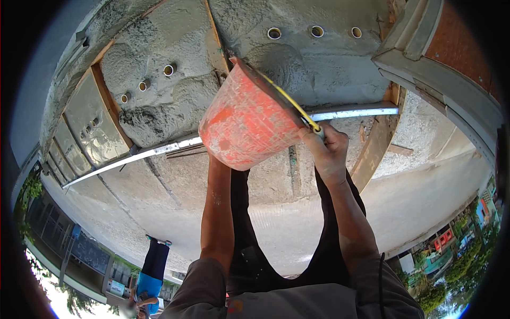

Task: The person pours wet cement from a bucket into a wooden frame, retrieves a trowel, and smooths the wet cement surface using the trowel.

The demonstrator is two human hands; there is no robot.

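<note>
A red bucket (249, 119), smeared with dried cement, hangs tilted in front of me, its mouth facing away toward the wet grey concrete (340, 69). My right hand (328, 151) is closed at the rim, by the end of the bucket's yellow handle (289, 98). Behind the lower left of the bucket goes my left forearm (217, 196); the hand itself is hidden there, so its fingers cannot be seen. What is inside the bucket does not show.
Several short pipe ends (317, 32) stick up from the concrete. A metal edge strip (353, 112) and wooden boards (109, 103) border it. To the right lies a plank (372, 151). A person in a blue shirt (149, 287) stands in the distance at lower left.
</note>
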